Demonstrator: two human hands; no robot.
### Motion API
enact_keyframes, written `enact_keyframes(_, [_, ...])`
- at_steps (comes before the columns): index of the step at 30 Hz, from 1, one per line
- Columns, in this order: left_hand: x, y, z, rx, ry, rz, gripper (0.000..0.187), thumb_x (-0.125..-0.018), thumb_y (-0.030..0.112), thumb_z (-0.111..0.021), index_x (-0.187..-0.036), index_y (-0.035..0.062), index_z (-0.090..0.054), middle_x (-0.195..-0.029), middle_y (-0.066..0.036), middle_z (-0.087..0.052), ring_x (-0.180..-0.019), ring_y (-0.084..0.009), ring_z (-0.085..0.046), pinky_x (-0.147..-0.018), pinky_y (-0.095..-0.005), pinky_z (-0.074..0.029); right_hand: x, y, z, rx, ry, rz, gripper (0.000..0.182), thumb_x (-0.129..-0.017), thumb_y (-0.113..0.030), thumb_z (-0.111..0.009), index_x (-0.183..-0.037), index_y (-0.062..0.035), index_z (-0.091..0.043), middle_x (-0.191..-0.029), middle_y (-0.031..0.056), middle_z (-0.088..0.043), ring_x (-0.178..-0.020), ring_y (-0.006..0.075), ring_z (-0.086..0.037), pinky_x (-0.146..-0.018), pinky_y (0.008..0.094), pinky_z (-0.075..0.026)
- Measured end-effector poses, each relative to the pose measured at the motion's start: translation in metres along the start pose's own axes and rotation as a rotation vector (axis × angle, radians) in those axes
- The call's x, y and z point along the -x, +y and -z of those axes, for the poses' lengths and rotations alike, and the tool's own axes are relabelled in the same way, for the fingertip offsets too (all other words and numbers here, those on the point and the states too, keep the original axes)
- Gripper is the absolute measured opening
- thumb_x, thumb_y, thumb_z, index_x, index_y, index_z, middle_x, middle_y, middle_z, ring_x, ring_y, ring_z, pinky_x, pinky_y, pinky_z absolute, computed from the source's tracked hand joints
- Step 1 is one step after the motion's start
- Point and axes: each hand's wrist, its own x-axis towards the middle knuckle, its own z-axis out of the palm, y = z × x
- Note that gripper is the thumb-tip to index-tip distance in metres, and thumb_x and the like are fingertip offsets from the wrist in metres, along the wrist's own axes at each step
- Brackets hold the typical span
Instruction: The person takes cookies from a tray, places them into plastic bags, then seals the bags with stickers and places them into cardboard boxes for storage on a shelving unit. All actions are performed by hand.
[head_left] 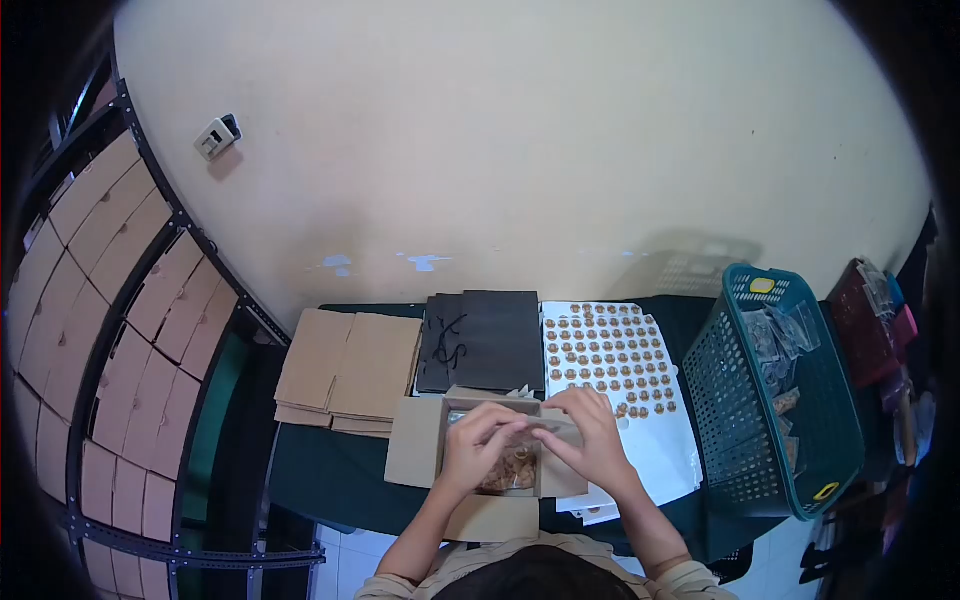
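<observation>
An open cardboard box (pixel 415 440) stands at the table's front edge with its flaps spread. Over it, my left hand (pixel 480 445) and my right hand (pixel 588 440) pinch the top edge of a clear plastic bag (pixel 515 470), one on each side. Brownish contents show through the bag, inside the box. The fingers of both hands are closed on the bag's edge, with the fingertips a little apart.
Behind the box lie black sheets (pixel 490 340) with dark cords. Flat cardboard (pixel 350 365) is stacked left, white sheets of round stickers (pixel 650 450) lie right. A green basket (pixel 715 400) holds plastic packs. Shelves of boxes (pixel 140 390) stand far left.
</observation>
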Motion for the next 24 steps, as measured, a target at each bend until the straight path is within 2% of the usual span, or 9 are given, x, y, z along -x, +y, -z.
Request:
enact_keyframes(1, [0.001, 0.000, -0.002, 0.002, -0.006, 0.002, 0.008, -0.078, 0.004, -0.061, -0.084, -0.0009, -0.064, -0.079, -0.010, -0.062, -0.071, -0.0173, -0.061, -0.065, -0.0255, -0.048, -0.001, 0.001, 0.000, 0.002, 0.002, -0.006, 0.024, -0.071, -0.014, -0.068, -0.090, -0.0053, -0.056, -0.085, 0.0064, -0.055, -0.083, 0.0222, -0.053, -0.075, 0.0317, -0.038])
enact_keyframes(3, [0.002, 0.000, -0.005, -0.072, -0.015, -0.032, 0.006, -0.077, 0.001, -0.062, -0.082, -0.0015, -0.064, -0.077, -0.008, -0.062, -0.070, -0.0142, -0.058, -0.060, -0.0249, -0.046, -0.003, 0.001, -0.003, 0.008, -0.106, 0.023, 0.016, -0.072, -0.016, -0.066, -0.078, -0.0056, -0.055, -0.075, 0.0050, -0.053, -0.077, 0.0219, -0.052, -0.070, 0.0314, -0.036])
enact_keyframes(4, [0.003, -0.001, -0.004, -0.006, -0.024, 0.057, 0.006, -0.078, 0.002, -0.062, -0.081, -0.0016, -0.064, -0.076, -0.007, -0.061, -0.069, -0.0127, -0.057, -0.059, -0.0240, -0.044, -0.005, -0.001, -0.003, 0.003, -0.088, 0.038, 0.014, -0.073, -0.014, -0.065, -0.074, -0.0052, -0.053, -0.073, 0.0047, -0.051, -0.073, 0.0213, -0.051, -0.067, 0.0321, -0.035])
enact_keyframes(7, [0.007, 0.000, 0.001, -0.023, 0.006, 0.109, 0.007, -0.079, 0.005, -0.061, -0.083, -0.0014, -0.063, -0.078, -0.008, -0.062, -0.070, -0.0154, -0.060, -0.062, -0.0250, -0.046, -0.003, -0.004, -0.005, -0.005, -0.142, 0.006, 0.014, -0.074, -0.015, -0.064, -0.074, -0.0056, -0.054, -0.072, 0.0051, -0.051, -0.072, 0.0214, -0.051, -0.067, 0.0319, -0.035])
enact_keyframes(15, [0.008, -0.016, 0.015, 0.110, 0.201, 0.174, 0.007, -0.081, 0.006, -0.062, -0.083, -0.0002, -0.064, -0.078, -0.005, -0.061, -0.068, -0.0100, -0.057, -0.058, -0.0211, -0.045, -0.004, -0.004, -0.007, -0.068, -0.113, 0.017, 0.012, -0.075, -0.014, -0.063, -0.075, -0.0057, -0.055, -0.070, 0.0051, -0.051, -0.069, 0.0219, -0.051, -0.066, 0.0324, -0.036])
enact_keyframes(21, [0.011, -0.021, 0.013, 0.123, 0.223, 0.208, 0.007, -0.082, 0.007, -0.061, -0.083, 0.0003, -0.064, -0.078, -0.004, -0.060, -0.068, -0.0089, -0.056, -0.060, -0.0209, -0.045, 0.002, 0.000, -0.013, -0.136, -0.111, 0.004, 0.011, -0.075, -0.011, -0.063, -0.077, -0.0039, -0.055, -0.070, 0.0068, -0.051, -0.067, 0.0215, -0.052, -0.064, 0.0319, -0.038])
enact_keyframes(23, [0.015, -0.027, 0.010, 0.148, 0.222, 0.233, 0.007, -0.082, 0.007, -0.060, -0.084, 0.0005, -0.063, -0.079, -0.004, -0.060, -0.070, -0.0090, -0.056, -0.062, -0.0213, -0.045, 0.009, 0.002, -0.017, -0.381, -0.119, -0.179, 0.009, -0.075, -0.006, -0.062, -0.076, -0.0007, -0.055, -0.072, 0.0074, -0.054, -0.067, 0.0183, -0.052, -0.062, 0.0288, -0.041])
enact_keyframes(24, [0.017, -0.030, 0.008, 0.152, 0.198, 0.250, 0.007, -0.082, 0.006, -0.059, -0.086, 0.0003, -0.062, -0.081, -0.004, -0.059, -0.073, -0.0093, -0.056, -0.065, -0.0218, -0.045, 0.009, 0.002, -0.017, -0.364, -0.085, -0.163, 0.007, -0.075, -0.003, -0.060, -0.077, 0.0013, -0.054, -0.071, 0.0088, -0.052, -0.062, 0.0177, -0.052, -0.056, 0.0267, -0.043])
